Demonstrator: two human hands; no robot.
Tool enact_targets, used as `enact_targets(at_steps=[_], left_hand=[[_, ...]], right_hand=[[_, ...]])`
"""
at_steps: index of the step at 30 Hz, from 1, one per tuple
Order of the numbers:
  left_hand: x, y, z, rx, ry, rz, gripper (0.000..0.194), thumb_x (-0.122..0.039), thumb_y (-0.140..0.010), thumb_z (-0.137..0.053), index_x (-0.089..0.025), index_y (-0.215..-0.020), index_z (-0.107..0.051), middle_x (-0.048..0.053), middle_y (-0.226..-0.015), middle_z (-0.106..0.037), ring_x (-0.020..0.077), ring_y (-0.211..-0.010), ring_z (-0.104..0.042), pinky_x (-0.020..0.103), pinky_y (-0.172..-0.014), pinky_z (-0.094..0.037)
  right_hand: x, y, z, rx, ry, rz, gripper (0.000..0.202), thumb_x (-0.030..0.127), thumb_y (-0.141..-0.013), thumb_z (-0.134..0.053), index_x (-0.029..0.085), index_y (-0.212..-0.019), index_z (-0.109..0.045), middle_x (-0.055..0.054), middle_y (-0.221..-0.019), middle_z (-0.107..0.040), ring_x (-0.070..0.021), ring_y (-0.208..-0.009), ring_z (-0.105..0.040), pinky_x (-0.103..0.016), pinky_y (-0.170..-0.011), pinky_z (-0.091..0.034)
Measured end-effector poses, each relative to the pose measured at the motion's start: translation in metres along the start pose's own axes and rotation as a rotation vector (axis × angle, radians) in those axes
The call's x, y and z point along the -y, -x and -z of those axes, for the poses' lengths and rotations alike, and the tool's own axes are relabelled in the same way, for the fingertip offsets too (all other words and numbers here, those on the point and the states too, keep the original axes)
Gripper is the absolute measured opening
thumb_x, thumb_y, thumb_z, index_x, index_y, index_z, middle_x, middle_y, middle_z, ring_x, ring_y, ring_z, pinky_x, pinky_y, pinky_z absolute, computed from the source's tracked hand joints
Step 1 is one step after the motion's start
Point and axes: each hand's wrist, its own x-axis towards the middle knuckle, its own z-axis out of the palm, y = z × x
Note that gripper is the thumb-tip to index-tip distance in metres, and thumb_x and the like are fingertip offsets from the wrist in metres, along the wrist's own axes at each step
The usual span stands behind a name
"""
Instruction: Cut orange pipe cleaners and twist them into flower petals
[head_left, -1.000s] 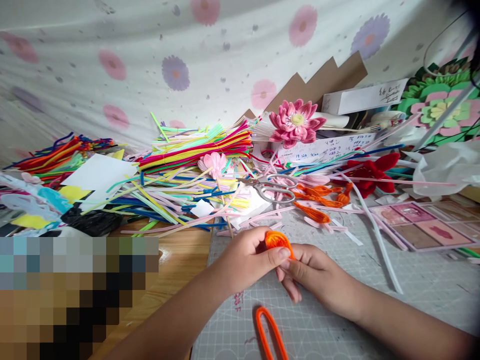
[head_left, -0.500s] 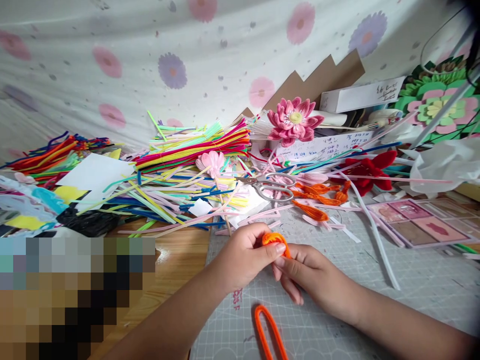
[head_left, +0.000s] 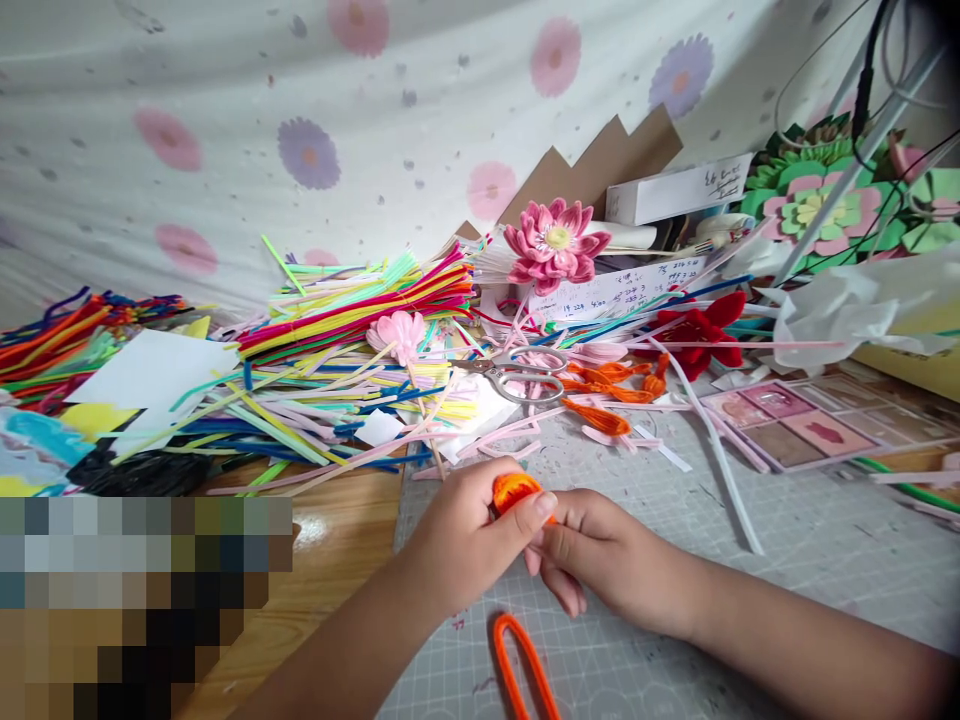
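Observation:
An orange pipe-cleaner piece (head_left: 514, 490), rolled into a rounded shape, is pinched between both hands above the grey cutting mat (head_left: 637, 640). My left hand (head_left: 484, 520) wraps round it with the thumb laid across its front. From the right, my right hand (head_left: 589, 545) grips its lower end, thumb and fingers pressed together; the fingers partly hide that end. A bent orange pipe-cleaner loop (head_left: 517, 660) lies on the mat below the hands. Several orange petal shapes (head_left: 600, 415) rest beyond them, beside the scissors (head_left: 517, 375).
Bundles of coloured pipe cleaners (head_left: 360, 315) spread across the back and left. A pink flower (head_left: 557, 240) stands behind the scissors, a red flower (head_left: 701, 330) to its right. At the right lies a makeup palette (head_left: 795, 425). A white strip (head_left: 724, 470) crosses the mat.
The camera view has shifted, so most of the scene sits further left. Both hands keep their hold on the orange piece, which is now tilted slightly differently.

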Motion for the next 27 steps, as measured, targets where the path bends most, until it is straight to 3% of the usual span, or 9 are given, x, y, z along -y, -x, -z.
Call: enact_targets(at_steps=[5,13,22,27], left_hand=[[-0.0029,0.0023,0.0037,-0.009,-0.262,-0.073,0.034,-0.035,-0.079,-0.044,-0.016,-0.050,-0.040,-0.004,-0.047,-0.042,0.0084,-0.049,-0.039,0.022,-0.049,-0.028],[-0.0002,0.0020,0.0093,0.204,-0.128,0.001,0.036,-0.033,-0.074,-0.049,-0.017,-0.048,-0.031,-0.007,-0.046,-0.031,0.0060,-0.044,-0.028,0.019,-0.040,-0.019],[-0.0080,0.0031,0.0081,0.134,-0.344,-0.189,0.038,-0.027,-0.081,-0.040,-0.016,-0.047,-0.028,-0.006,-0.044,-0.033,0.0058,-0.045,-0.032,0.019,-0.046,-0.024],[-0.0035,0.0056,0.0092,0.135,-0.274,-0.103,0.040,-0.038,-0.082,-0.038,-0.017,-0.049,-0.029,-0.006,-0.045,-0.030,0.0065,-0.044,-0.030,0.019,-0.044,-0.022]], right_hand=[[-0.0019,0.0005,0.0000,0.048,0.013,-0.016,0.027,0.034,-0.083,-0.039,0.014,-0.066,-0.048,0.006,-0.040,-0.043,-0.0055,-0.036,-0.037,-0.017,-0.041,-0.031],[-0.0010,0.0014,-0.0006,0.202,-0.001,-0.086,0.039,0.045,-0.082,-0.038,0.014,-0.062,-0.049,0.006,-0.038,-0.040,-0.0037,-0.032,-0.033,-0.014,-0.035,-0.027],[-0.0025,-0.0002,-0.0041,0.129,-0.066,-0.135,0.038,0.049,-0.077,-0.043,0.014,-0.061,-0.047,0.008,-0.034,-0.038,-0.0034,-0.028,-0.030,-0.014,-0.032,-0.024],[-0.0006,0.0003,-0.0029,0.152,-0.058,-0.115,0.040,0.052,-0.077,-0.042,0.015,-0.063,-0.047,0.008,-0.034,-0.039,-0.0038,-0.028,-0.032,-0.015,-0.033,-0.026]])
